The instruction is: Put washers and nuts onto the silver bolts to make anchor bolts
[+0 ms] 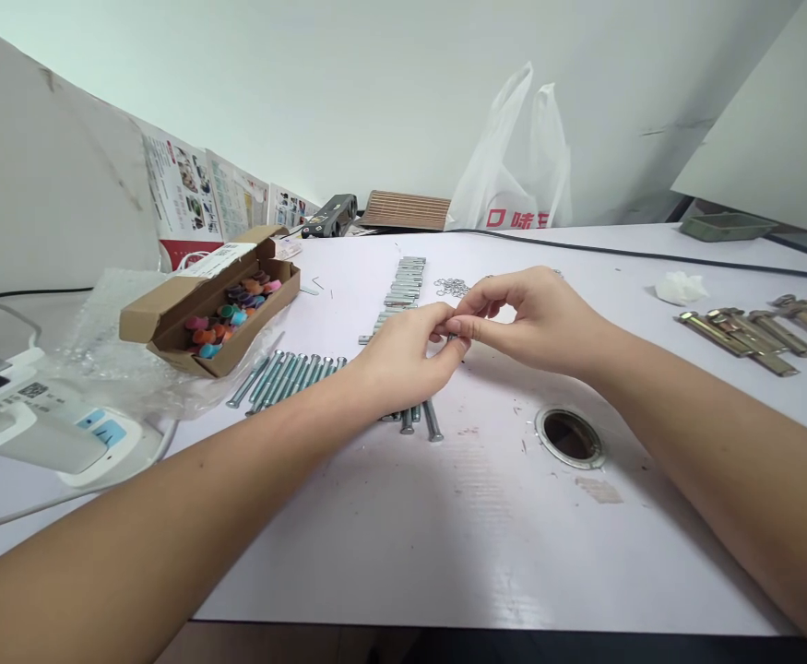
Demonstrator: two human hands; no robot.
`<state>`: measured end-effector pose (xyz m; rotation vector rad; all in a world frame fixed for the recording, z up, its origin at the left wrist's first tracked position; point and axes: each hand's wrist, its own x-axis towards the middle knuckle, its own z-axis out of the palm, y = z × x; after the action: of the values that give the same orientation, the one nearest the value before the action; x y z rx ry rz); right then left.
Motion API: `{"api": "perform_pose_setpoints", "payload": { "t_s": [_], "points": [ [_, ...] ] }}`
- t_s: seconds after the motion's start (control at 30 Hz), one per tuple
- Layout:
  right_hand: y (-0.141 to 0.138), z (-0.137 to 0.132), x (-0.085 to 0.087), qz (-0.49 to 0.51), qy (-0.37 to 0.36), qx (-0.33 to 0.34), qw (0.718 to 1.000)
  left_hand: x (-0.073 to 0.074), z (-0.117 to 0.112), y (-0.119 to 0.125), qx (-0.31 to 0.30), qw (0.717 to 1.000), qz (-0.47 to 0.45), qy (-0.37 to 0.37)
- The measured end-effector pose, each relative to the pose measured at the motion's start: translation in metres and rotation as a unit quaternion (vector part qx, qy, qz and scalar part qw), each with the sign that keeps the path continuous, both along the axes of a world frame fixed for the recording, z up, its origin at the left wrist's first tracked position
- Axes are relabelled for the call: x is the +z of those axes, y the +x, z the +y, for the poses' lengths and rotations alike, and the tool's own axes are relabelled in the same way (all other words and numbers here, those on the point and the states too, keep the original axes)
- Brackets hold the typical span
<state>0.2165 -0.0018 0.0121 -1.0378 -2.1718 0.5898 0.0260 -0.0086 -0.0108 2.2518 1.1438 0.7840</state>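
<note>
"Small bluish-grey piece (453,337), mostly hidden by fingers: where is it exactly?"

"Above the white surface (375,535), between the two hands, which meet in front of the person. Only a sliver of it shows."

"Which grip has it?"

"The left hand (409,358) has its thumb and fingers closed around it. The right hand (534,318) presses in from the other side, thumb and forefinger bent with their tips near together; I cannot tell whether that grip holds it too."

"And what lies near them?"

"Long silvery metal bolts with round heads (433,421) poke out below the left hand, and more lie side by side beyond the left forearm. Behind the left hand runs a column of short silvery metal cylinders (409,281). A loose heap of small silvery metal rings (451,287) sits just behind the fingers."

"Further out?"

"To the left, an open brown cardboard box (158,318) holds colourful caps (223,323), near a white plastic power strip (109,443). To the right lie yellowish, brass-coloured metal bolts (741,334) and a crumpled white tissue (680,289). A white plastic bag with red lettering (506,175) stands at the back."
</note>
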Motion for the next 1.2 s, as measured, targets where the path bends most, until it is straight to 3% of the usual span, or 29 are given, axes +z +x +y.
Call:
{"api": "perform_pose_setpoints", "payload": {
  "t_s": [0.27,0.5,0.63,0.77,0.97,1.2],
  "points": [
    [-0.004,0.002,-0.004,0.01,-0.014,-0.009,1.0,-0.002,0.005,-0.003,0.002,0.999,-0.032,-0.036],
    [-0.002,0.0,-0.004,0.01,-0.01,-0.035,0.999,0.002,0.0,-0.001,0.035,0.987,-0.139,-0.077],
    [-0.002,0.0,-0.003,0.024,-0.006,-0.051,0.998,0.006,0.001,-0.002,0.047,0.986,-0.152,-0.059],
    [0.001,0.001,-0.002,-0.004,-0.048,-0.074,0.996,0.006,0.004,-0.004,0.061,0.984,-0.159,-0.045],
    [0.008,0.001,0.0,-0.167,-0.219,0.043,0.96,0.005,0.005,-0.004,0.065,0.985,-0.158,-0.034],
    [0.007,0.001,-0.004,-0.153,-0.2,0.063,0.966,0.004,0.001,-0.002,0.033,0.98,-0.184,-0.069]
  ]
}}
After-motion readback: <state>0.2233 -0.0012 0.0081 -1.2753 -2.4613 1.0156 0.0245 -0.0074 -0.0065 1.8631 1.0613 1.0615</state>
